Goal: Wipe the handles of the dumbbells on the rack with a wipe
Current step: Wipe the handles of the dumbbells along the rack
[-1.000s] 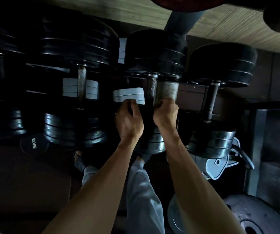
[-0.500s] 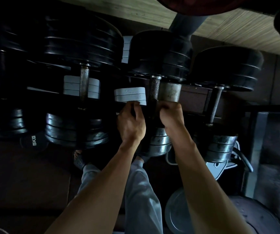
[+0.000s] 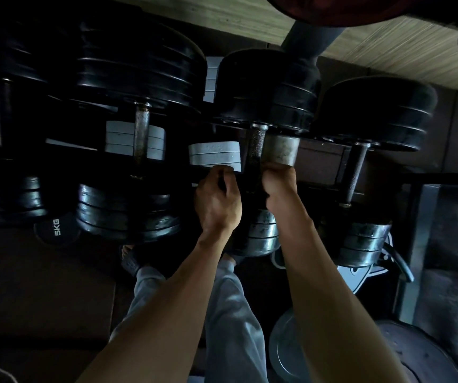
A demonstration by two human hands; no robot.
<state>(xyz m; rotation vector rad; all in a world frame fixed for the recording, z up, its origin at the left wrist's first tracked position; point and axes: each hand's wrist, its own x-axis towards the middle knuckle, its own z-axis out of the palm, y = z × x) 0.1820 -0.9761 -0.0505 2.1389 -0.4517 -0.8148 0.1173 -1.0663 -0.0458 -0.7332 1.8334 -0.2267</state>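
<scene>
The middle dumbbell's knurled steel handle (image 3: 256, 146) runs between black plates on the rack. Both hands are at its lower half. My left hand (image 3: 218, 201) is curled on the handle's left side and my right hand (image 3: 280, 186) is curled on its right. Between them a dark wipe (image 3: 252, 186) seems wrapped round the bar, each hand gripping an end; it is hard to make out in the gloom. Neighbouring dumbbell handles stand to the left (image 3: 141, 139) and right (image 3: 356, 172), untouched.
Grey flat weights (image 3: 214, 156) sit just above my left hand, with a scuffed metal cylinder (image 3: 279, 152) above my right. A 5KG plate (image 3: 56, 226) lies low at left. Loose plates (image 3: 415, 357) lie on the floor at right, and my legs (image 3: 230, 313) are below.
Both hands stay clamped at the same spot on the middle handle; my left hand has slid slightly down. The view has drifted a little.
</scene>
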